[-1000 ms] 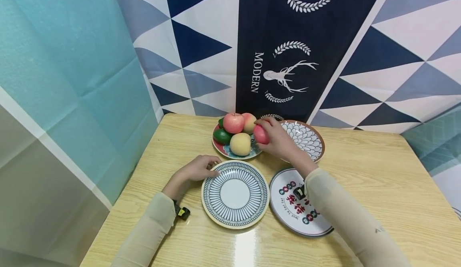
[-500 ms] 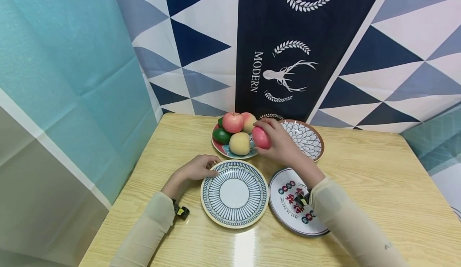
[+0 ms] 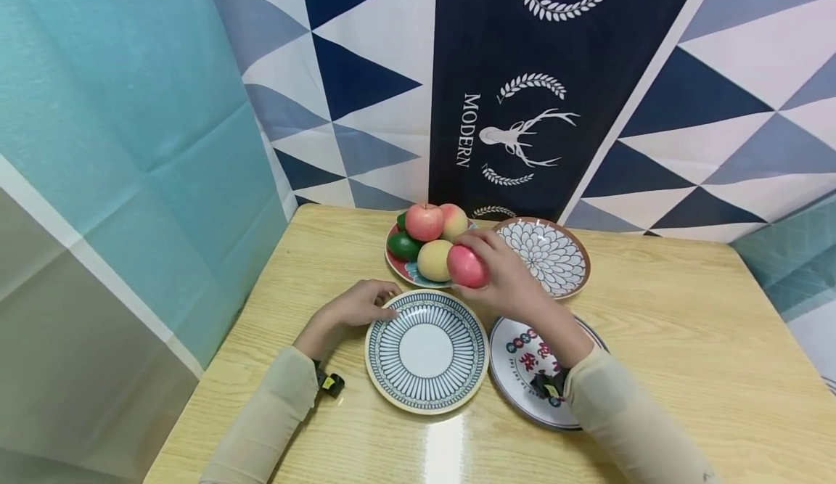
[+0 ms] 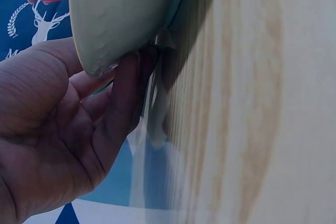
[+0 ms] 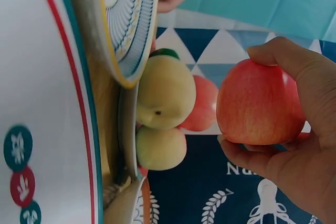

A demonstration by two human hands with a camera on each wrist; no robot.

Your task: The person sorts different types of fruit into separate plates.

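Note:
A red apple point(image 3: 466, 266) is held in my right hand point(image 3: 512, 284), raised just in front of the fruit plate. The right wrist view shows thumb and fingers wrapped around this apple point(image 5: 260, 103). My left hand point(image 3: 355, 304) grips the left rim of a blue-and-white striped plate point(image 3: 427, 352). Up close in the left wrist view, the thumb lies over the rim of that plate point(image 4: 123, 17) and the fingers curl beneath it. Behind it, a red-rimmed plate point(image 3: 413, 275) bears another apple point(image 3: 424, 222), a yellow peach point(image 3: 435, 260), a blushed peach point(image 3: 453, 221) and green fruit point(image 3: 403, 246).
To the right lies a white plate with red characters point(image 3: 512, 368), partly under my right forearm. A brown-rimmed petal-pattern plate point(image 3: 555, 252) sits behind it. Patterned cloth point(image 3: 366, 92) hangs along the wooden table's point(image 3: 686, 339) back edge, and a teal sheet point(image 3: 196, 179) on the left.
My right hand has drawn the red apple away from the fruit plate, toward me and slightly left at the end. My left hand stays on the striped plate's rim.

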